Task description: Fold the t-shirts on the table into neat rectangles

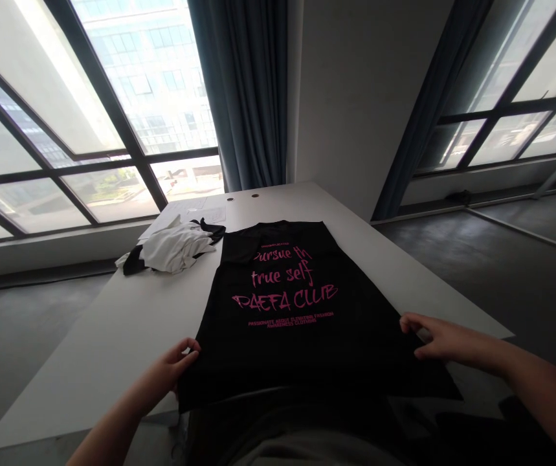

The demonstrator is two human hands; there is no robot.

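A black T-shirt with pink lettering lies spread on the white table, its collar end away from me and its hem toward my body. One sleeve is folded inward over the upper left of the print. At the shirt's left edge, my left hand pinches the fabric between thumb and fingers. My right hand grips the opposite edge, with the thumb below the fingers and the cloth between them. The hem hangs over the near side of the table, close to my lap.
A crumpled heap of white and black clothing lies on the table to the left of the shirt. Papers sit behind it. Blue curtains and large windows stand beyond the table's far end.
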